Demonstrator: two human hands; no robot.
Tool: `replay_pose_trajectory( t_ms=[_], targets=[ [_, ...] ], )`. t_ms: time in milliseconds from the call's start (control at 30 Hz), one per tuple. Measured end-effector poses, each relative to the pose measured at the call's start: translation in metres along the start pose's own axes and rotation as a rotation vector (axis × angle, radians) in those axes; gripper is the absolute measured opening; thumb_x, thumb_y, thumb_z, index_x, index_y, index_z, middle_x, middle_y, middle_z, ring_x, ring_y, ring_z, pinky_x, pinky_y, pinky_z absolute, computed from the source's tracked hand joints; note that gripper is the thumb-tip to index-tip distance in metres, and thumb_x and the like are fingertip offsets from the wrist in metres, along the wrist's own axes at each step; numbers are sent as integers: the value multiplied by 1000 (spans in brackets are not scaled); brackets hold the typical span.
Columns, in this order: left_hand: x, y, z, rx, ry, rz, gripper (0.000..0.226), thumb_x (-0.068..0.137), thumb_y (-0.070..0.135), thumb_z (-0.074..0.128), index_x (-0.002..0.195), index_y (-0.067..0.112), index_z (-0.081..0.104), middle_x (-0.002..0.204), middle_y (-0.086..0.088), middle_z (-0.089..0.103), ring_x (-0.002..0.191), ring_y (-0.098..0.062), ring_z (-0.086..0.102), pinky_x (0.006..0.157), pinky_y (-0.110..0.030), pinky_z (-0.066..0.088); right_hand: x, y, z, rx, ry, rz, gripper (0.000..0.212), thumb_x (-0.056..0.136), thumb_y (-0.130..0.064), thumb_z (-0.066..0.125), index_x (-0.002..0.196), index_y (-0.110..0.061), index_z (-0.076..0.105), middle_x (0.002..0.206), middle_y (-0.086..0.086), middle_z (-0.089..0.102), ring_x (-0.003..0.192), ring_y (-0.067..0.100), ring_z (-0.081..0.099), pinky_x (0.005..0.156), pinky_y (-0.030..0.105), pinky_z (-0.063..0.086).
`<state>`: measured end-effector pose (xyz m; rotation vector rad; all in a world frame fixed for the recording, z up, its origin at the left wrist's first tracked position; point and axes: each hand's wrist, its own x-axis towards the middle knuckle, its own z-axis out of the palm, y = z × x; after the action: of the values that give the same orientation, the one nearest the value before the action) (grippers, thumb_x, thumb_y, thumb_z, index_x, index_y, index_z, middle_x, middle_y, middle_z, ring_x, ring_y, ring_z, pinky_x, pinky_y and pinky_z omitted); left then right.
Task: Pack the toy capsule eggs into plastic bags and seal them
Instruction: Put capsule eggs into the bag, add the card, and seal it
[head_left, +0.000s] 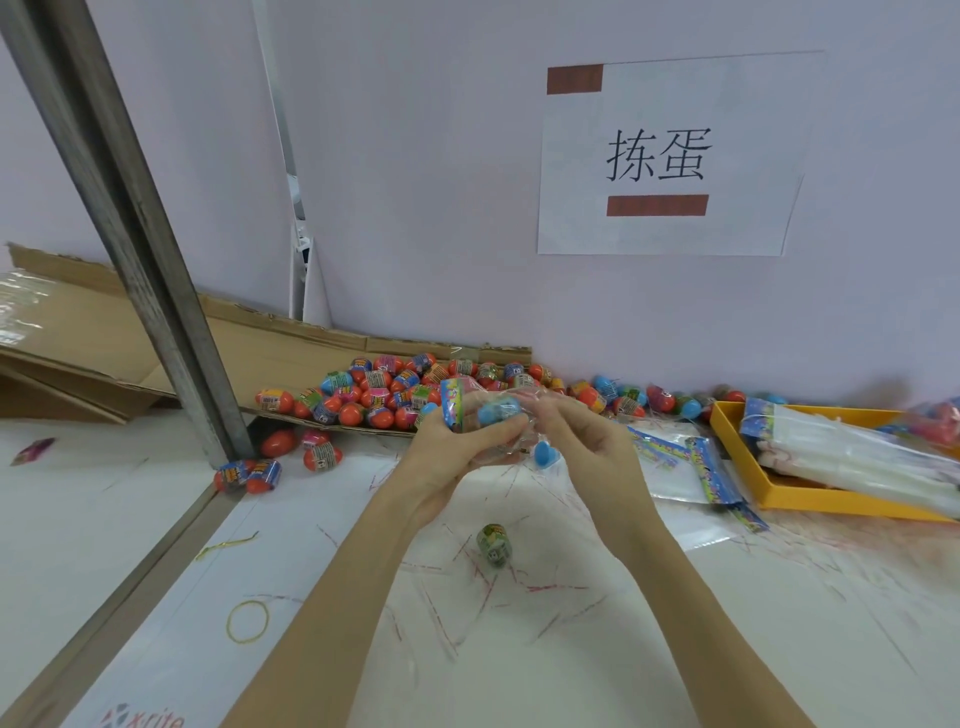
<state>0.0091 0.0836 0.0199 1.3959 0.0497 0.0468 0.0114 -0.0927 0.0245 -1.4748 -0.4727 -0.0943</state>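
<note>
both hands (457, 447) (587, 441) raised together, fingers curled.

I can't read the labels on the egg pile (395, 389); they're too small. Right of the pile, the yellow tray (737, 457) runs off the picture's edge. Nearer me, my fingers (498, 428) hide part of the clear bag (498, 452).

Both forearms are bare up to the frame's lower edge, with no sleeves showing. The left hand (457, 447) and right hand (587, 441) wear no gloves, rings or watch.
</note>
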Motion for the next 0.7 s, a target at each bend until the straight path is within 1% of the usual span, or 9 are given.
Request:
replay_pose_trajectory(
  t_ms=[100, 167, 233, 300, 400, 500, 567, 633, 700],
  targets=[
    [0, -1, 1, 2, 68, -9, 87, 47, 37, 98, 124, 8, 69, 114, -13, 78, 109, -29, 75, 100, -51, 59, 1, 5, 1, -125, -11, -27, 13, 96, -29, 70, 100, -24, 82, 100, -2, 75, 93, 16, 70, 79, 23, 57],
    [0, -2, 2, 47, 80, 1, 88, 46, 42, 98, 124, 10, 70, 115, -12, 78, 110, -29, 74, 102, -51, 58, 1, 7, 1, -183, 8, -32, 11, 97, -24, 71, 102, -25, 80, 96, -8, 76, 89, 10, 70, 77, 22, 56],
    [0, -2, 3, 69, 60, 16, 80, 51, 45, 97, 121, 14, 73, 114, -9, 78, 112, -27, 74, 103, -47, 58, 1, 6, 0, -187, 59, -50, 11, 97, -23, 71, 101, -29, 79, 94, -13, 77, 89, 7, 70, 76, 22, 56],
    [0, 0, 1, 58, 14, 42, 62, 59, 42, 95, 114, 18, 78, 113, -8, 79, 111, -25, 74, 101, -42, 58, 2, 4, -3, -175, 129, -70, 11, 96, -21, 72, 102, -28, 79, 92, -12, 78, 90, 7, 72, 81, 27, 59],
    [1, 3, -3, 48, 40, 100, 40, 72, 39, 89, 107, 23, 81, 109, -5, 80, 105, -25, 76, 88, -38, 61, 4, 0, -12, -132, 208, -90, 11, 94, -18, 76, 103, -22, 79, 95, -7, 79, 93, 13, 75, 85, 34, 61],
    [3, 5, -4, 28, 95, 150, 37, 79, 36, 83, 113, 22, 79, 108, -4, 81, 99, -22, 76, 78, -31, 63, 4, -3, -17, -131, 308, -118, 12, 94, -15, 75, 103, -23, 75, 95, -6, 79, 90, 14, 75, 82, 38, 62],
    [3, 6, -5, 21, 102, 197, 44, 80, 37, 82, 121, 25, 74, 112, -4, 80, 102, -21, 76, 83, -32, 63, 4, -3, -19, -236, 318, -178, 15, 97, -13, 71, 101, -27, 72, 93, -10, 77, 87, 10, 73, 80, 35, 61],
    [1, 7, -8, 201, 75, 316, 55, 79, 49, 84, 130, 37, 67, 123, 8, 75, 113, -10, 71, 90, -26, 59, 3, -1, -17, -365, 271, -247, 12, 98, -15, 69, 100, -26, 74, 91, -13, 75, 87, 7, 69, 80, 34, 57],
    [0, 5, -10, 544, 38, 492, 66, 75, 61, 85, 135, 45, 61, 134, 19, 65, 124, -2, 60, 96, -20, 53, 2, 3, -13, -468, 198, -310, 6, 97, -16, 71, 99, -19, 76, 93, -11, 73, 88, 9, 67, 83, 40, 54]
  ],
)
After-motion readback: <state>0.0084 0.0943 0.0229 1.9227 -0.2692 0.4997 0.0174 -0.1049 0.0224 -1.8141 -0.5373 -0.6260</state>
